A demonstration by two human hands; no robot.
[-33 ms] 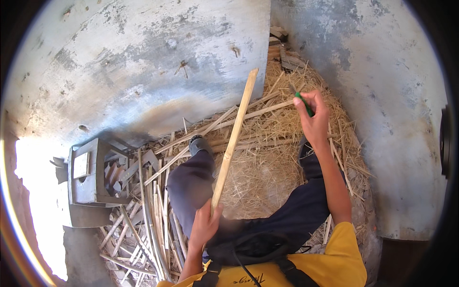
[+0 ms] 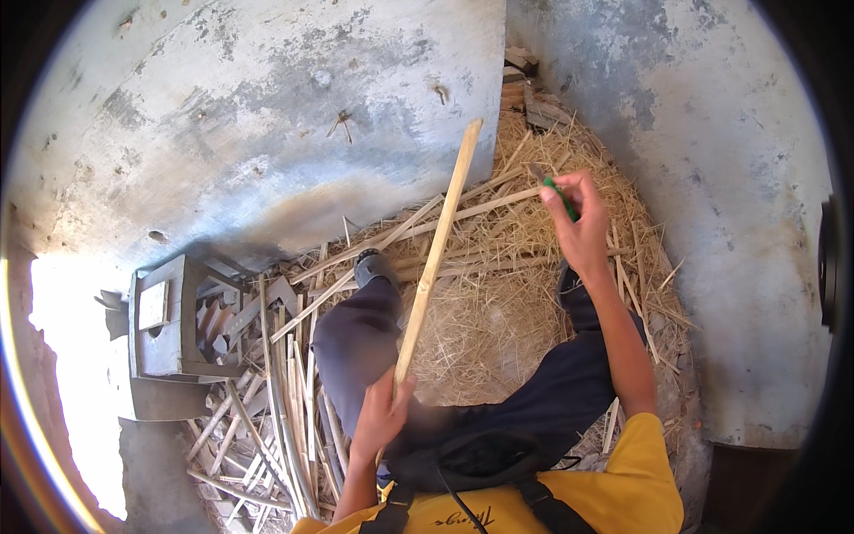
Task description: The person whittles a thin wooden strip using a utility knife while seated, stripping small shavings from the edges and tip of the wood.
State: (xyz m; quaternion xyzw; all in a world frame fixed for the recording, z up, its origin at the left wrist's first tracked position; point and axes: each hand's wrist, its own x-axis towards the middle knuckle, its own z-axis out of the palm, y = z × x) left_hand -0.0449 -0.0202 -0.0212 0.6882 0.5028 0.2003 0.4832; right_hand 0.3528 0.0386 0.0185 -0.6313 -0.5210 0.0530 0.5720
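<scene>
My left hand [image 2: 385, 411] is closed round the lower end of a long, flat strip of pale wood [image 2: 433, 258], perhaps split bamboo. The strip slants up and away from my lap, its far tip in front of the grey wall. Off to the right, my right hand [image 2: 583, 218] grips a small knife by its green handle [image 2: 563, 198]. The knife's short, dark blade points up and to the left, apart from the strip and over the shavings. Part of the handle is hidden by my fingers.
Curled shavings [image 2: 480, 329] cover the floor between my legs. Several long strips [image 2: 289, 409] lie heaped at the left, beside a grey wooden box-like frame [image 2: 165, 320]. Weathered grey walls [image 2: 267, 107] stand ahead and to the right. Wood pieces [image 2: 544, 111] lie in the far corner.
My right hand has shifted slightly left with the knife. The strip and my left hand stay almost where they were.
</scene>
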